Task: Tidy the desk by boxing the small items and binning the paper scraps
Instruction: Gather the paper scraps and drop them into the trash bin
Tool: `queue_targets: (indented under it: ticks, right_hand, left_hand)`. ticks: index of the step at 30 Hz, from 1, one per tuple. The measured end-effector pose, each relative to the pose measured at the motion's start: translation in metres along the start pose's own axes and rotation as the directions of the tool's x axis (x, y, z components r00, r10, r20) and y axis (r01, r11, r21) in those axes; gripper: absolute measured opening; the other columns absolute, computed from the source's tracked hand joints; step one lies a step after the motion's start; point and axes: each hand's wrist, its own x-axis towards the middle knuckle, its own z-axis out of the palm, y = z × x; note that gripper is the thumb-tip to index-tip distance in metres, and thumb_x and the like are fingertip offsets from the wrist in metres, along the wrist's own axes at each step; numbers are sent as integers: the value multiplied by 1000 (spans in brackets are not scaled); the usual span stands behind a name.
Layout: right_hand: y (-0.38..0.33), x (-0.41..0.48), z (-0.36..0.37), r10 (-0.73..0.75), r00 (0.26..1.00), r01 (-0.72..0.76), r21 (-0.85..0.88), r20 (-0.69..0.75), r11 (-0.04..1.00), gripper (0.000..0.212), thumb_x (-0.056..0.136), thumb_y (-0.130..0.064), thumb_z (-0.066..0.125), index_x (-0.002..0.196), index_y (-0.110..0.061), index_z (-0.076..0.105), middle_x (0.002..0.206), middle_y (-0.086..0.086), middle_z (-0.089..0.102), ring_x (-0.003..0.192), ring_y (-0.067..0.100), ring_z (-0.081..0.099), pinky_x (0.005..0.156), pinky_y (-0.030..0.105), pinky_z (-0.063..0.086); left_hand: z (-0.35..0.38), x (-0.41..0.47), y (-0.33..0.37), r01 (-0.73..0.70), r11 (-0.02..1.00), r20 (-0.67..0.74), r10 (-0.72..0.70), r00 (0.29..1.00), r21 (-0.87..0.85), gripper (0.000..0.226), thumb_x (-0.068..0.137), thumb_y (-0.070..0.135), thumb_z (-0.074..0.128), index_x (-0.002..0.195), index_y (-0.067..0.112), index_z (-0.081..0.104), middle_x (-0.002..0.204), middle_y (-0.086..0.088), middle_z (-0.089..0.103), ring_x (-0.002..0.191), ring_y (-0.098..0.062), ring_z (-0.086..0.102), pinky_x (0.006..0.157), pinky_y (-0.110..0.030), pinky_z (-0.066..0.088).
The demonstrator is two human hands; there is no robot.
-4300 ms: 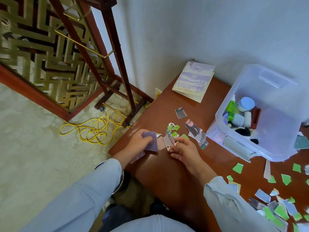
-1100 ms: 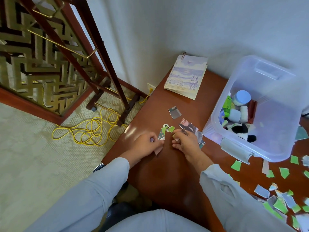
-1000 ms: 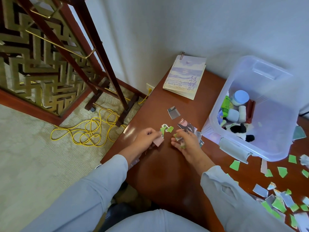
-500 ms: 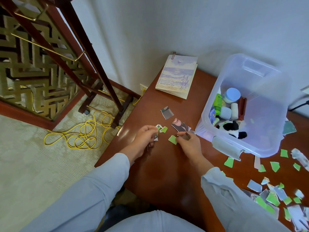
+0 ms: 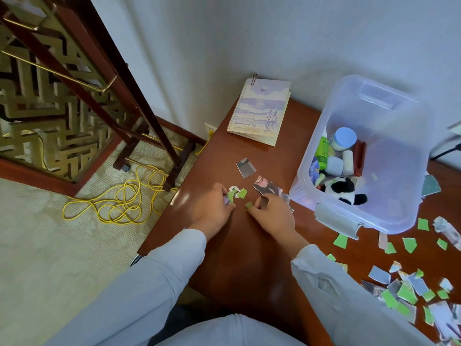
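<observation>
I see the left hand (image 5: 212,211), its fingers (image 5: 221,194) gripping jagged green-and-white paper scraps (image 5: 236,194). The right hand (image 5: 275,217) pinches a small dark scrap (image 5: 264,202) over the glossy wooden worktop (image 5: 249,250). The clear plastic box (image 5: 399,196) sits to their right.

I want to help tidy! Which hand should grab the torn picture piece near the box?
Probably the right hand: it pinches only a small scrap and sits beside the picture scrap, while the left hand grips a bunch of scraps.
</observation>
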Motion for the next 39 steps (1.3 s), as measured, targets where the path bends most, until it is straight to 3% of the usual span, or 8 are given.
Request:
queue_targets:
  ticks: [2, 5, 7, 11, 14, 18, 23, 39]
  right_hand:
    - [-6, 1, -1, 36, 999, -37, 251, 9, 967, 21, 82, -28, 66, 70, -16, 54, 65, 0, 60, 64, 18, 57, 62, 30, 48]
    - [-19, 2, -5, 138, 982, -189, 620, 130, 761, 8, 86, -8, 60, 80, -7, 55, 68, 11, 61, 52, 18, 56, 47, 27, 48]
    - [-27, 3, -8, 172, 970, -244, 703, 173, 668, 8, 88, -4, 54, 82, -8, 55, 68, 11, 61, 48, 17, 55, 42, 25, 46]
    - [-32, 9, -10, 155, 969, -248, 726, 194, 642, 9, 88, -6, 50, 91, -12, 56, 61, 7, 47, 46, 15, 41, 40, 22, 31]
    - [-29, 17, -3, 146, 979, -203, 614, 141, 763, 5, 85, -19, 59, 87, -23, 57, 71, -1, 50, 56, 10, 44, 47, 21, 33]
    - [-25, 22, 4, -25, 999, 21, 151, 24, 988, 29, 78, -25, 72, 106, -24, 62, 103, -12, 57, 96, 9, 53, 82, 24, 44]
    - [-32, 19, 9, -31, 999, 34, -121, 23, 992, 35, 78, -35, 72, 107, -26, 53, 95, -7, 59, 90, 15, 58, 70, 27, 46]
    - [-24, 19, 10, -95, 994, 96, -7, 52, 995, 26, 81, -26, 68, 67, -24, 47, 70, -2, 57, 72, 18, 57, 57, 23, 36]
  left_hand:
    - [-1, 2, 2, 18, 1000, 15, -18, 1000, -4, 25, 84, 38, 67, 97, 29, 48, 94, 7, 59, 81, -18, 53, 63, -28, 37]
    - [-1, 5, 4, 26, 1000, 35, -26, 999, 1, 22, 82, 35, 68, 90, 29, 48, 90, 7, 60, 80, -19, 53, 62, -28, 35]
    - [-1, 6, 2, 17, 1000, 43, -17, 999, -9, 22, 81, 33, 68, 87, 27, 48, 89, 5, 63, 81, -20, 56, 60, -28, 34]
    - [-3, 6, -3, 5, 999, 56, -3, 998, -39, 21, 80, 33, 68, 85, 23, 50, 79, 6, 62, 74, -18, 57, 53, -28, 31]
    - [-5, 5, -3, 4, 999, 62, -1, 998, -53, 20, 79, 31, 68, 83, 23, 50, 72, 8, 58, 70, -15, 53, 51, -28, 28]
    - [-5, 6, -2, 5, 999, 52, -2, 999, -53, 19, 79, 31, 68, 84, 22, 52, 73, 9, 58, 73, -16, 54, 51, -27, 29]
    - [-4, 8, -3, -6, 999, 58, 9, 998, -53, 18, 79, 31, 69, 83, 24, 52, 71, 11, 56, 71, -12, 53, 52, -25, 32]
    - [-14, 12, 0, 38, 937, 131, 8, 991, -347, 18, 85, 16, 54, 74, 19, 40, 65, 7, 42, 62, -16, 42, 57, -29, 32]
